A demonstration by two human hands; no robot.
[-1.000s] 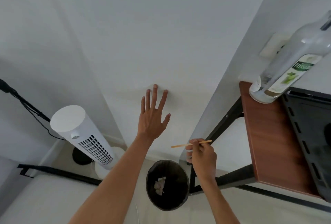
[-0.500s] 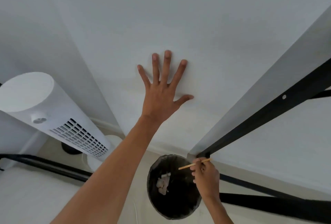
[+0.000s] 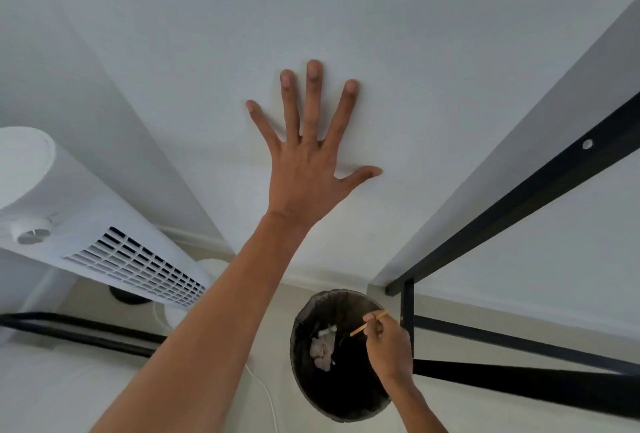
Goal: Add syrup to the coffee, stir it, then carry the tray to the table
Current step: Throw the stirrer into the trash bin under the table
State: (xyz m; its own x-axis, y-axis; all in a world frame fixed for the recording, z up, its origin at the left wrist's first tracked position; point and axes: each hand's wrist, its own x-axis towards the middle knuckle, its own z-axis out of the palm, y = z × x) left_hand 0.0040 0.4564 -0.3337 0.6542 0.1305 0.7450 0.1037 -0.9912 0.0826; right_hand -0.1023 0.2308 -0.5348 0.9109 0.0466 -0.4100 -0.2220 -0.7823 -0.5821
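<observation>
The right hand (image 3: 389, 346) pinches a thin wooden stirrer (image 3: 369, 323) between thumb and fingers, now lower and right over the open mouth of the black bin (image 3: 341, 408), where a second ago it was held above the rim beside the black frame (image 3: 519, 228). Crumpled scraps lie inside the bin. Farther off, the left hand (image 3: 306, 169) is flat on the white wall (image 3: 346, 17), fingers spread wider and larger in view than before. The white fan (image 3: 104, 235) also looms closer at left.
</observation>
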